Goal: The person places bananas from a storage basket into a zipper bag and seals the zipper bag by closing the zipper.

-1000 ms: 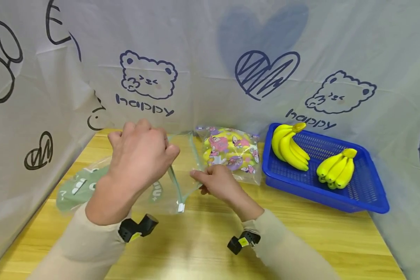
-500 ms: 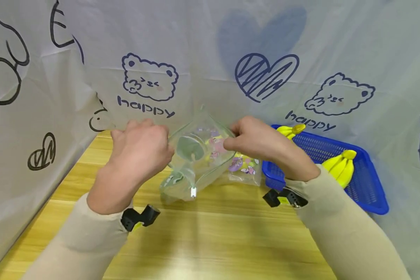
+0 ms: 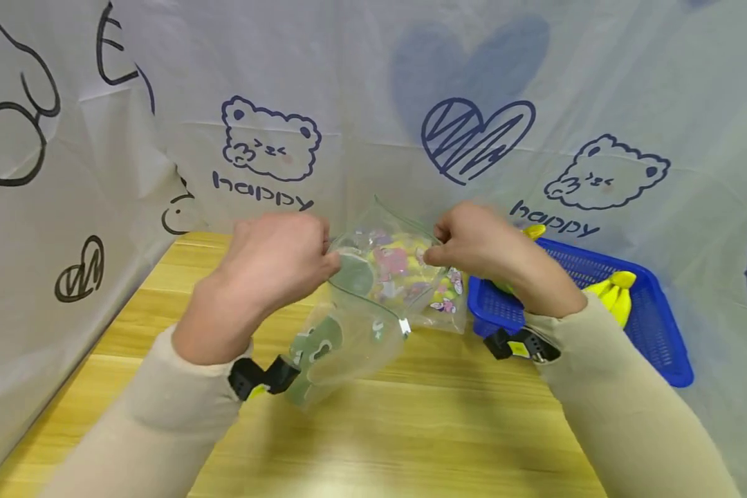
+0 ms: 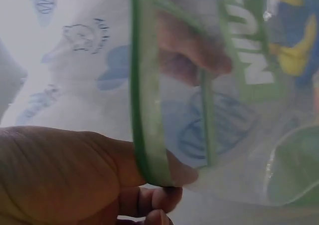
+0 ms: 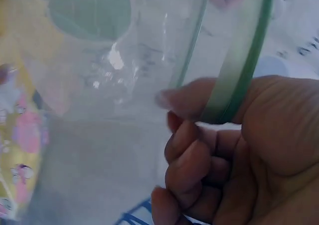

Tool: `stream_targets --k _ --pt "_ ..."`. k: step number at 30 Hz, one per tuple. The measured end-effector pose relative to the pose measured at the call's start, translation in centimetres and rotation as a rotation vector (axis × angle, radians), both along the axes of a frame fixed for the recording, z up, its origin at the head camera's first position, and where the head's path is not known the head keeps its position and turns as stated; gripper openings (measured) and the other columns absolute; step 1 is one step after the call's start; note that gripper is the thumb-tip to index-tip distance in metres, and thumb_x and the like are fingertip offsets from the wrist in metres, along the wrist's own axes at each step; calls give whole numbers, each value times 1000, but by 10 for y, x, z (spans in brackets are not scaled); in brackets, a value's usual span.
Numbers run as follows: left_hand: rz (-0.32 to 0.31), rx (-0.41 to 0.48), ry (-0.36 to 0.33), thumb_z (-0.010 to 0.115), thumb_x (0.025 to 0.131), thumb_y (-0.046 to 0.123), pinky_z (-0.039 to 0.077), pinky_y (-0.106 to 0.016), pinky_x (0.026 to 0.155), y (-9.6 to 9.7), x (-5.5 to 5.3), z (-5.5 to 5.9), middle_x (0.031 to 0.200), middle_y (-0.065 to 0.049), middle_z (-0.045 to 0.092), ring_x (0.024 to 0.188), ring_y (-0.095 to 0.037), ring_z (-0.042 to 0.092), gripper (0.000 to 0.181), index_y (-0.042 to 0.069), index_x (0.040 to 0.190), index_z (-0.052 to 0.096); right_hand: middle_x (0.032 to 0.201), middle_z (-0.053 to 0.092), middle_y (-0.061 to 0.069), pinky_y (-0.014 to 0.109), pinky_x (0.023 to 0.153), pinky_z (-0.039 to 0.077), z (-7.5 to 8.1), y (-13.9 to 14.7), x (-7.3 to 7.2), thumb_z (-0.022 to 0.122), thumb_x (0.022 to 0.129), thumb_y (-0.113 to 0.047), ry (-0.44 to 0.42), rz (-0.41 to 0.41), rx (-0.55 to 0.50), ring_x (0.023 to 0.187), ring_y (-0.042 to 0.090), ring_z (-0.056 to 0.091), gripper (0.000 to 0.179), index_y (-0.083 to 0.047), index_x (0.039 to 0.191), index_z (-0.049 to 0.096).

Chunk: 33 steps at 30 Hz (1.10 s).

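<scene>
Between the two hands hangs a clear zip bag (image 3: 361, 346) with green prints, a green-edged mouth and a white slider (image 3: 404, 327). Its mouth is spread apart, facing up. My left hand (image 3: 274, 266) pinches the left side of the rim; in the left wrist view the thumb (image 4: 182, 174) reaches inside it. On the opposite side my right hand (image 3: 485, 245) pinches the rim, thumb (image 5: 189, 99) inside and fingers (image 5: 187, 165) curled outside. Through the film shows a second bag (image 3: 451, 297), patterned in pink and purple, with yellow contents, lying on the table behind.
At the right stands a blue plastic basket (image 3: 660, 325), partly behind the right forearm. In it are two banana bunches, one at its right (image 3: 613, 297) and one mostly hidden by the right hand (image 3: 534, 232). A printed white cloth (image 3: 373, 104) rises behind the wooden table (image 3: 373, 443).
The right hand has moved right and up from the bag's lower rim to its far side. The bag went from lying flat to hanging with its mouth wide, and has shifted slightly right.
</scene>
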<state>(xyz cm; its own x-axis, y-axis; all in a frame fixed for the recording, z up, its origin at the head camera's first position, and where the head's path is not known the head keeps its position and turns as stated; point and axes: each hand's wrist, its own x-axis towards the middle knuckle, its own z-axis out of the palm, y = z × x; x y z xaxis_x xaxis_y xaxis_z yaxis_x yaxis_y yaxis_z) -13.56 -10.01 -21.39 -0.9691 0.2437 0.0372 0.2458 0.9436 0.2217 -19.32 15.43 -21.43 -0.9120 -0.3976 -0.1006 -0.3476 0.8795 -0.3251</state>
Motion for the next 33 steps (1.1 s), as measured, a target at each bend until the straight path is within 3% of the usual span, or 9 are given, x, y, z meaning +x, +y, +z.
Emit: stream_targets --k 6,13,16,19,22,24,26,28,33 --pt "47 15 19 59 97 27 45 -61 89 24 -27 -40 81 -6 63 89 -32 63 27 16 73 59 56 26 -6 29 52 26 -33 -11 -8 66 88 -21 75 -91 11 51 12 26 44 -20 59 33" --pt "83 -29 188 69 98 40 44 -61 91 33 -30 -66 90 -9 64 97 -34 59 34 9 85 64 54 26 -6 30 47 25 -56 -6 3 59 91 -19 144 -171 33 49 13 25 41 -19 58 36" --pt "2 -106 272 73 94 34 43 -57 81 32 -25 -73 87 -10 60 90 -34 56 30 6 87 65 56 29 -4 32 48 27 -62 -4 4 58 92 -16 217 -194 46 51 16 30 36 -17 61 39" --pt "-119 -138 419 74 89 27 37 -48 71 31 -21 -80 78 -8 54 78 -30 50 26 7 79 61 58 39 -2 35 50 33 -64 -2 2 59 93 -16 276 -209 41 54 20 41 30 -15 66 46" --pt "-195 -119 601 72 88 22 29 -41 66 30 -22 -86 68 -3 39 67 -24 40 32 9 69 48 59 44 -1 35 52 36 -65 -1 1 60 95 -20 239 -204 17 56 22 47 28 -15 69 50" --pt "-202 -94 664 70 87 19 25 -38 65 28 -25 -90 67 -1 31 64 -22 33 37 11 67 40 59 43 -1 35 52 36 -64 -1 1 59 95 -20 210 -199 3 55 21 47 28 -15 70 51" --pt "-191 -76 662 68 88 17 24 -38 65 28 -28 -93 67 0 28 64 -21 30 38 12 67 37 59 41 -2 34 52 34 -63 0 1 59 97 -21 201 -198 -10 53 20 44 29 -15 69 50" --pt "-160 -48 600 65 90 18 26 -38 66 28 -29 -94 66 -2 32 64 -23 33 36 12 67 38 58 39 -2 34 51 33 -64 1 0 59 96 -21 211 -197 -13 52 19 41 31 -15 68 48" --pt "-15 69 306 59 97 26 32 -43 71 37 -25 -87 71 -5 50 70 -27 47 32 12 70 49 61 43 -1 36 52 36 -71 5 -3 59 94 -19 263 -196 13 57 22 46 25 -14 71 50"
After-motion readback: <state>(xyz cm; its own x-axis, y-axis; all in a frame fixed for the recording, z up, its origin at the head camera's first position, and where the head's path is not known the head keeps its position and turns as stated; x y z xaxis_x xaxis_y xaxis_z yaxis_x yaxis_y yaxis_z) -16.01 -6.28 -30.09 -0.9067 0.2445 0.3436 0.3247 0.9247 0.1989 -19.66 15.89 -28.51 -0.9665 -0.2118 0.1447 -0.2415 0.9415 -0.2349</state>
